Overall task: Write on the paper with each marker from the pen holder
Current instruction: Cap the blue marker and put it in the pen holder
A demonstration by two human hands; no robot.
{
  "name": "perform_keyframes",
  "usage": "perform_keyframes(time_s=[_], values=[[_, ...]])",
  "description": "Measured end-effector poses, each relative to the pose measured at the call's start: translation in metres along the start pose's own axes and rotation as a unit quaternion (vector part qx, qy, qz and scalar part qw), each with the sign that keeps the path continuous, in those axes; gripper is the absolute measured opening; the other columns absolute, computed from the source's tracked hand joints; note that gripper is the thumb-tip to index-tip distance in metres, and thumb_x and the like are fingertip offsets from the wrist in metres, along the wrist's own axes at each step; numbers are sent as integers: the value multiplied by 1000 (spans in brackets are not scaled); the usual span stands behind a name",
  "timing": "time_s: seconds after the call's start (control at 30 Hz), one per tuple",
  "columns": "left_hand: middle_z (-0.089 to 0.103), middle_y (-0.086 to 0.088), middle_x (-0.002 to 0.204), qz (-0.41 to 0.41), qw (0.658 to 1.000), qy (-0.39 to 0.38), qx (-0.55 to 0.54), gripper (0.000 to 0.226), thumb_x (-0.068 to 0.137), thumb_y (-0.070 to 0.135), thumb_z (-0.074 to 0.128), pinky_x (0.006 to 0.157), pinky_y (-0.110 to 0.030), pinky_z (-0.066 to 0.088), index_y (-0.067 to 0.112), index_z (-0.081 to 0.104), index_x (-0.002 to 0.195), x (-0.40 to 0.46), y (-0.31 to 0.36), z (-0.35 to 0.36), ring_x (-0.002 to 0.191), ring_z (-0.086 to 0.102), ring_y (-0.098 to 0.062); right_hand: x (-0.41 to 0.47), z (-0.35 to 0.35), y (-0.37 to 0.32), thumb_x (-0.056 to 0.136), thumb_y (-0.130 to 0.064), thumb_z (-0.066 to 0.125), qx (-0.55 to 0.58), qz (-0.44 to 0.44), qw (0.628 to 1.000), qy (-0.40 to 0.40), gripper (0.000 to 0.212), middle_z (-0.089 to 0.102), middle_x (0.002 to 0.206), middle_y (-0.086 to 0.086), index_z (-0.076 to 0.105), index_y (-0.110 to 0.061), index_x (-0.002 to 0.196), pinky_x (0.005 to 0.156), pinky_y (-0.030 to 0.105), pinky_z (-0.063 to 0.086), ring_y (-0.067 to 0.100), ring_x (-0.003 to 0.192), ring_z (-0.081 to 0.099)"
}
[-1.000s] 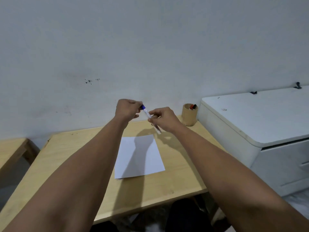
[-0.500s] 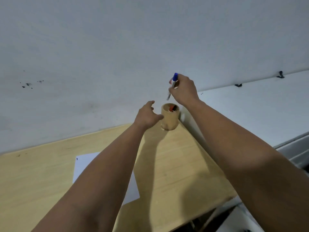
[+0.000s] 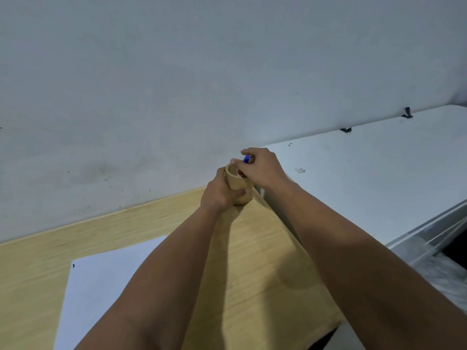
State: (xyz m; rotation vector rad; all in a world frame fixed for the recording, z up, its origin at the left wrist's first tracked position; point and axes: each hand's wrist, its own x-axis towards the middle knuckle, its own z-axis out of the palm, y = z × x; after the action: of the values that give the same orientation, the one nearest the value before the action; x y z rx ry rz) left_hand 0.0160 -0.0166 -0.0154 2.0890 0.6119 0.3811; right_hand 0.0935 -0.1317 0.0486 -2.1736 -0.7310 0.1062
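Two markers: blue-capped marker [image 3: 247, 159], red-capped marker [image 3: 239, 172]. One pen holder [image 3: 236, 183]. One paper [image 3: 101, 279]. Two hands.

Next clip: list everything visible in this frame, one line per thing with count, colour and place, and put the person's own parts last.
Pen holder: one, tan, far right corner of the table, tilted.
Blue marker: one, only its blue cap shows, above the holder's mouth.
Red marker: one, red end showing inside the holder.
Paper: one sheet, white, flat on the table near left, with a small dark mark at its far left corner.
Table: one, light wood, against the wall.
Cabinet: one, white, right of the table.
Wall: grey-white, behind everything.
Left hand: wrapped around the pen holder's side.
Right hand: over the holder's mouth, fingers closed on the blue marker.
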Motion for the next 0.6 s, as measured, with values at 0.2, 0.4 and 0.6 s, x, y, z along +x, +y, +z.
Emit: perform_keyframes(time_s=[0.2,0.4,0.6], values=[[66,0,111,1,998,34,47,77,75,45,82,83,-46,56,23,42,137,-7,-2,3,100,65,-27,-13,-6,8,78,-33,88,-30,-47,998,-5,53,63,92,-18,68,-28,126,100,47,58,20,99,70],[66,3,112,5,998,40,44,77,74,48,82,85,-46,56,24,44,136,-11,-2,2,101,65,-26,-20,-7,14,77,-40,84,-51,-118,992,6,59,64,104,-8,56,-33,128,91,47,58,20,86,69],[65,6,113,9,999,40,34,75,74,44,84,84,-42,54,25,45,135,-7,-5,3,99,63,-23,-16,-8,11,100,-23,66,9,-117,993,25,16,81,97,-4,78,-21,110,94,50,58,20,88,73]])
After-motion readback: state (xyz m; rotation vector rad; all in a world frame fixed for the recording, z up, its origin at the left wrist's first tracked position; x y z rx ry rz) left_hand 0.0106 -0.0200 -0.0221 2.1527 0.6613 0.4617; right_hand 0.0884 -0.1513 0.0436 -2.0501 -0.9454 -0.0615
